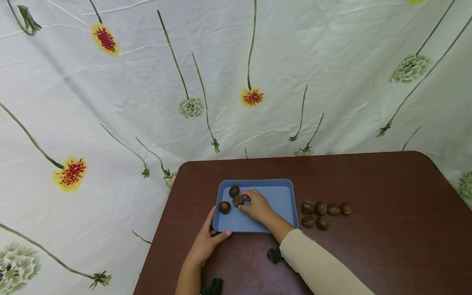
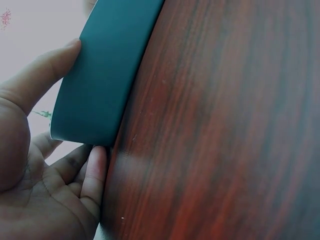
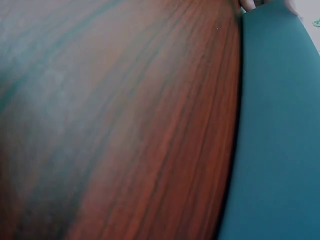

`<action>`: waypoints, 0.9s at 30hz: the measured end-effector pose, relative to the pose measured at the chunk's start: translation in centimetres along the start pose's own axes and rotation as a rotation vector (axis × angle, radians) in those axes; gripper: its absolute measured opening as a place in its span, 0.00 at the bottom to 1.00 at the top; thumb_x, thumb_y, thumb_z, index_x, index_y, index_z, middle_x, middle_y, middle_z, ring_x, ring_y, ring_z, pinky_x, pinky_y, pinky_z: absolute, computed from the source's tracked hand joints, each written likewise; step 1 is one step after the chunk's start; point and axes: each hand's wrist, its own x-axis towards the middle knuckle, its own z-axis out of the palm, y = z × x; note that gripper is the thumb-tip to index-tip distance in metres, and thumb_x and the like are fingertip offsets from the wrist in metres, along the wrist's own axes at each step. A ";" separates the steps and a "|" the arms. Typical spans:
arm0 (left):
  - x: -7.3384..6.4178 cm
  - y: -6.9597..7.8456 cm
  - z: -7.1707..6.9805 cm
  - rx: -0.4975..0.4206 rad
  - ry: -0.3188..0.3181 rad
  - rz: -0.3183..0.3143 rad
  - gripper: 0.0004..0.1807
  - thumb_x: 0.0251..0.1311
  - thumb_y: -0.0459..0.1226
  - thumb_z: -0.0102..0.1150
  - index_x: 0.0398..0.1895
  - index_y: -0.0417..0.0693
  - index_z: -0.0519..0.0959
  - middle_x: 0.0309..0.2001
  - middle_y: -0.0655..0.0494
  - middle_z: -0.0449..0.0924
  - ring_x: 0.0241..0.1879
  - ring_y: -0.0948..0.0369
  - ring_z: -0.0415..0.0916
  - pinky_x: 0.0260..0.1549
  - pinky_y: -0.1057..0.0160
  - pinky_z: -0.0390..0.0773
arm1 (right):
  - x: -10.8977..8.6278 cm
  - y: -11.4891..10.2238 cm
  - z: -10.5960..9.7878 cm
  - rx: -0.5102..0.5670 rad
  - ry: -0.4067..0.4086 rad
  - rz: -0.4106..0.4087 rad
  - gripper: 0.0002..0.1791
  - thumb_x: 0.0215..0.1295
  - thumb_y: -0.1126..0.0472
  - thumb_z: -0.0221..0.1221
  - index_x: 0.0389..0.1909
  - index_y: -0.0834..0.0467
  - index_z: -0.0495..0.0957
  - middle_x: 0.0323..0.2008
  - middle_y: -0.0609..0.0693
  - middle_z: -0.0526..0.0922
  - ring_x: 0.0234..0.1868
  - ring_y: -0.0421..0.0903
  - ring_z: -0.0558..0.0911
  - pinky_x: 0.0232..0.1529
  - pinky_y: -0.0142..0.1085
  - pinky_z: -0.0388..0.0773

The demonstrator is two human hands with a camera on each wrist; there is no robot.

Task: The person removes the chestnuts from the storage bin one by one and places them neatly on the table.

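A blue rectangular tray (image 1: pixel 274 192) lies on the table with three brown, rounded chestnuts near its left end. The left hand (image 1: pixel 205 241) holds the tray's near left corner. In the left wrist view its thumb (image 2: pixel 62 57) meets the rim and the other fingers bend around the corner. Inside the tray, the right hand (image 1: pixel 258 207) pinches one chestnut (image 1: pixel 237 200) between thumb and fingers. Another chestnut (image 1: pixel 234 191) is just behind that one, and a third chestnut (image 1: pixel 225 207) sits to its left. The right wrist view shows the tray's outer wall (image 3: pixel 280 125), not the right hand's fingers.
Right of the tray, several more chestnuts (image 1: pixel 321 208) lie in two rows on the dark reddish-brown table (image 1: pixel 391 229). A white cloth (image 1: pixel 147 102) with printed flowers hangs behind the table. Black wrist devices (image 1: pixel 274 255) show at both wrists.
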 end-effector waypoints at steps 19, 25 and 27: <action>0.2 -0.1 -0.1 0.012 0.002 0.002 0.57 0.57 0.50 0.73 0.82 0.72 0.44 0.80 0.43 0.50 0.66 0.42 0.72 0.57 0.45 0.76 | 0.5 -0.2 0.9 -0.101 -0.005 0.048 0.23 0.62 0.53 0.71 0.57 0.54 0.81 0.40 0.50 0.72 0.41 0.45 0.70 0.44 0.40 0.68; 0.1 -0.1 -0.1 0.007 0.003 0.004 0.57 0.58 0.50 0.73 0.82 0.72 0.44 0.80 0.43 0.50 0.66 0.43 0.72 0.56 0.45 0.77 | 0.4 -0.3 0.9 -0.094 -0.004 0.047 0.23 0.62 0.53 0.71 0.57 0.54 0.81 0.38 0.49 0.71 0.40 0.45 0.69 0.43 0.39 0.67; 0.1 0.0 0.0 0.007 0.003 0.004 0.56 0.58 0.50 0.73 0.82 0.72 0.44 0.80 0.43 0.51 0.66 0.43 0.73 0.56 0.46 0.77 | 0.4 -0.2 0.9 -0.097 -0.004 0.042 0.23 0.62 0.53 0.71 0.57 0.54 0.81 0.38 0.49 0.71 0.40 0.45 0.69 0.43 0.39 0.67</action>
